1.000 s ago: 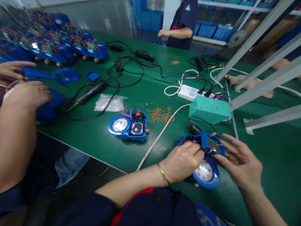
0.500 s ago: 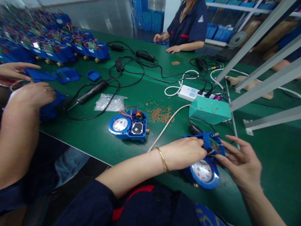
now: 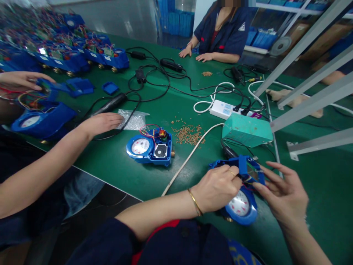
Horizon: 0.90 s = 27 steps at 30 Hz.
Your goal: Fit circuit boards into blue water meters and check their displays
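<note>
A blue water meter (image 3: 239, 204) with a round white dial lies on the table in front of me. Its small blue cover (image 3: 245, 167), with a circuit board inside, stands tilted up over the body. My right hand (image 3: 288, 193) grips this cover from the right between thumb and fingers. My left hand (image 3: 219, 187), wearing a ring, is closed at the left of the cover, over the meter's open housing. Its fingertips are hidden, so what they pinch cannot be made out. Thin wires run close by. A second open meter (image 3: 150, 149) sits to the left.
Loose brass-coloured screws (image 3: 189, 134) lie behind the second meter. A green box (image 3: 246, 129), a power strip (image 3: 220, 108) and a white cable are further right. At left, a co-worker's hand (image 3: 103, 123) touches a plastic bag (image 3: 134, 120). Metal posts (image 3: 320, 138) rise at right.
My hands stay at the meter, the left one shifting slightly lower. The neighbouring co-worker's hand has reached right to the plastic bag. The person opposite has laid both hands on the table.
</note>
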Each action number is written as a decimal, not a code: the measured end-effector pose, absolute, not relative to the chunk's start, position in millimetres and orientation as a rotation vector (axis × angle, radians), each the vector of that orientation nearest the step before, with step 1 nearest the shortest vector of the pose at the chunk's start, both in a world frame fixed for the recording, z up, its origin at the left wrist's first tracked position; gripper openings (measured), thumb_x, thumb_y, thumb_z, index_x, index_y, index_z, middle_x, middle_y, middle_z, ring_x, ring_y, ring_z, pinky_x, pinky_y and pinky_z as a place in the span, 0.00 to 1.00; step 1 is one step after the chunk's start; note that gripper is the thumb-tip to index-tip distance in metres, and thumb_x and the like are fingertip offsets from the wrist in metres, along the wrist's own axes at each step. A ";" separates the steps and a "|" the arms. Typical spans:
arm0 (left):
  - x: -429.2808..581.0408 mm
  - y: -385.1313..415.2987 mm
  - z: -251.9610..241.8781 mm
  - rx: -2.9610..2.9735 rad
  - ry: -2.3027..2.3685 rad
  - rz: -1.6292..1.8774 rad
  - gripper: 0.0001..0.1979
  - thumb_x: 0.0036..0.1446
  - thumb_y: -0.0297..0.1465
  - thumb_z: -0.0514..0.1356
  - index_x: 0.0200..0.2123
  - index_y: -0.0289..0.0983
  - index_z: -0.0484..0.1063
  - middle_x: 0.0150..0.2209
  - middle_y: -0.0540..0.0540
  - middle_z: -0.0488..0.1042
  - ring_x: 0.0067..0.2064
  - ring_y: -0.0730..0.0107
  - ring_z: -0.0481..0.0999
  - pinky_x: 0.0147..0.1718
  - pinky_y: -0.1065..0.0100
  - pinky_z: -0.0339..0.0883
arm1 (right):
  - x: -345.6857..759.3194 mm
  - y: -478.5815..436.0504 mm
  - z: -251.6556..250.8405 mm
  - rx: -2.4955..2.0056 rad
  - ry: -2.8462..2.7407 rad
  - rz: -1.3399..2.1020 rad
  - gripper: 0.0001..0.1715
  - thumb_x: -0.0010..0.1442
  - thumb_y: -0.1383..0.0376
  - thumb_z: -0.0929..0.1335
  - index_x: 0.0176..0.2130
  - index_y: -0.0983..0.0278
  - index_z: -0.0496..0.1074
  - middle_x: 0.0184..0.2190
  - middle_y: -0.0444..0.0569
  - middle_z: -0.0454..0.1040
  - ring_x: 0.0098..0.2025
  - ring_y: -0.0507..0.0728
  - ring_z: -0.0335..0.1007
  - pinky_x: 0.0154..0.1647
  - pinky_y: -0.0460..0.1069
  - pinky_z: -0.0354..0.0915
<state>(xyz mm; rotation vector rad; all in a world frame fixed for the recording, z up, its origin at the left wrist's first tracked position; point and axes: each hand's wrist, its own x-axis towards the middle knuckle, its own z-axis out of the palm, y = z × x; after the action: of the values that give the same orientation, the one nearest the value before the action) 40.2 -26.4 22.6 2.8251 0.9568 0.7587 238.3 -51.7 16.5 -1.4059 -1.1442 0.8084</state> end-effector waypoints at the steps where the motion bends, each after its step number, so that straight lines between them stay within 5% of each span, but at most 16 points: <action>1: 41.0 -29.5 21.5 2.809 1.007 0.752 0.11 0.67 0.27 0.51 0.34 0.33 0.71 0.40 0.42 0.73 0.37 0.67 0.75 0.34 0.67 0.73 | 237.8 -52.2 16.6 -1.411 -1.142 0.804 0.39 0.37 0.65 0.81 0.49 0.61 0.72 0.42 0.52 0.80 0.35 0.59 0.81 0.36 0.46 0.78; 14: 27.5 -28.5 16.7 2.873 0.820 0.933 0.12 0.68 0.26 0.49 0.43 0.31 0.72 0.48 0.40 0.74 0.46 0.68 0.74 0.46 0.69 0.70 | 232.1 -55.7 18.8 -1.464 -1.101 0.792 0.38 0.38 0.62 0.81 0.48 0.62 0.71 0.43 0.53 0.80 0.37 0.61 0.80 0.40 0.51 0.78; 20: 32.0 -41.8 24.5 2.861 1.071 0.882 0.12 0.67 0.26 0.48 0.40 0.31 0.72 0.31 0.47 0.70 0.31 0.69 0.71 0.32 0.66 0.65 | 234.3 -54.9 13.9 -1.450 -1.137 0.758 0.37 0.38 0.61 0.81 0.47 0.62 0.71 0.42 0.53 0.80 0.37 0.63 0.80 0.38 0.53 0.79; 27: 42.2 -45.0 26.3 2.748 1.179 0.870 0.08 0.66 0.27 0.51 0.38 0.34 0.69 0.36 0.45 0.72 0.34 0.66 0.72 0.34 0.65 0.68 | 229.0 -57.0 20.4 -1.510 -1.124 0.723 0.36 0.40 0.60 0.80 0.48 0.62 0.71 0.42 0.53 0.80 0.37 0.61 0.80 0.39 0.50 0.78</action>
<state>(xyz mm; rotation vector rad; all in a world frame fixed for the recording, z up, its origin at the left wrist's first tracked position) 42.2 -45.0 26.3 2.7478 1.1793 0.8695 229.0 -57.0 20.4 -1.5104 -1.1241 0.7232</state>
